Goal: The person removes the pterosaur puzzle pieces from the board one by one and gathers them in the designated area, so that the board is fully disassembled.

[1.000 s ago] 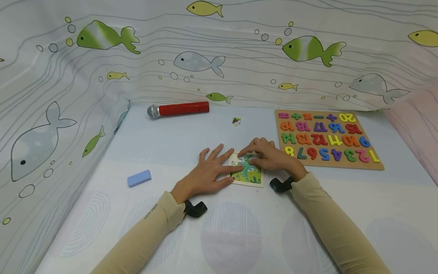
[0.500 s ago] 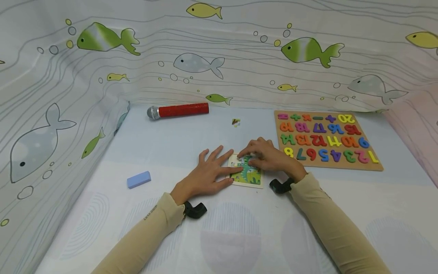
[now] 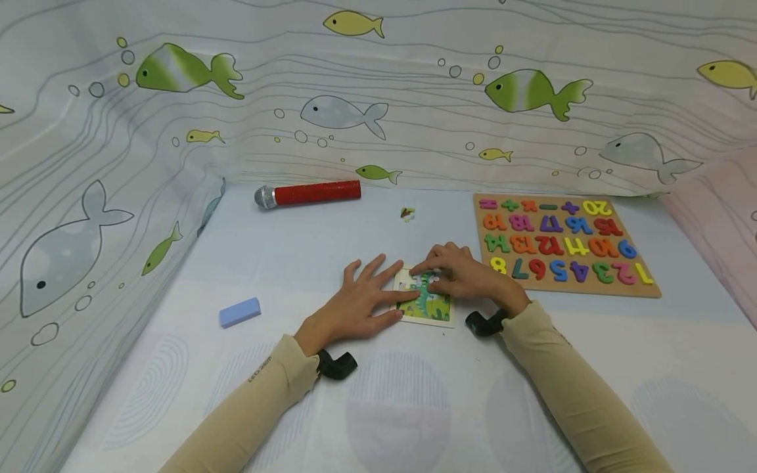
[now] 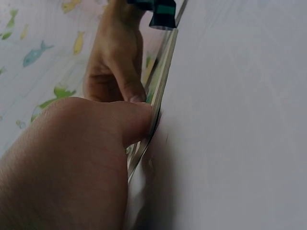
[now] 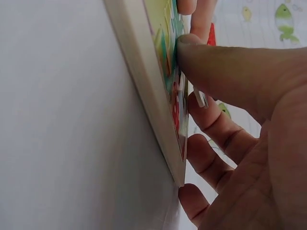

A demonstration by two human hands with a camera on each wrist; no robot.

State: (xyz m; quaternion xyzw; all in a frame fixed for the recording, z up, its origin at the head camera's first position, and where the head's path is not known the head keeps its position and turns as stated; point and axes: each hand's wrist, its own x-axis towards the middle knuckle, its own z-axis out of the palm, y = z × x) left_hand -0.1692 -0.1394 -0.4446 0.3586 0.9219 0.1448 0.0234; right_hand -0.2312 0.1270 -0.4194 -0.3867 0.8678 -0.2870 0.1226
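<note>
A small wooden jigsaw puzzle (image 3: 436, 310) with a green dinosaur picture lies mid-table. My left hand (image 3: 357, 303) spreads its straight fingers across its left side, with the index finger on the picture and the thumb at the near left edge. From the right, my right hand (image 3: 464, 272) bends over the upper part, its thumb and index finger on the picture. In the right wrist view, a small puzzle piece (image 5: 201, 98) stands tilted by the curled fingers, behind the thumb. One loose jigsaw piece (image 3: 407, 214) lies beyond the puzzle.
A number board (image 3: 591, 290) with colourful numerals lies at the right. Toward the back left is a red microphone (image 3: 316, 192). The blue block (image 3: 239, 313) sits left of my left hand. A fish-patterned curtain (image 3: 426, 79) bounds the table's back and sides.
Both hands stay at the puzzle with hardly any movement. The whole head view has shifted slightly downward in the frame.
</note>
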